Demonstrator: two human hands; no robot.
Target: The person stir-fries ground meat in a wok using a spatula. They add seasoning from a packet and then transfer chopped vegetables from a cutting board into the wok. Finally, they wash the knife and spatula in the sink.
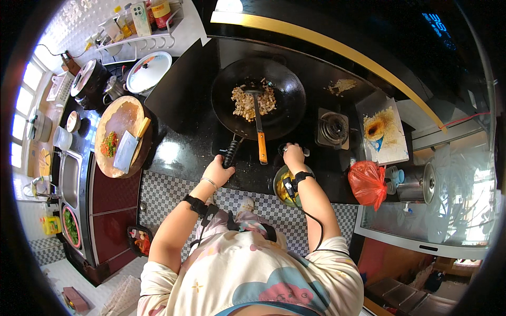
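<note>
A black wok (221, 106) sits on the stove with browned chopped pieces of food (245, 104) at its bottom. A spatula (261, 144) rests in it, its wooden handle hanging over the near rim, untouched. My left hand (217, 172) is at the wok's black ribbed handle (232, 152), with the fingers closed around its end. Along the stove's front edge, my right hand (294, 155) has its fingers curled on a stove knob (306, 151), which it mostly hides. Below that wrist, partly covered by the forearm, is a bowl (276, 181) of yellowish food (281, 189).
On the left, a round chopping board (106, 130) bears a cleaver (125, 152) and chopped red and green peppers (109, 144). A large lid (149, 73) stands behind it. At right are a second burner (332, 128), a red plastic bag (367, 183) and a steel pot (411, 183).
</note>
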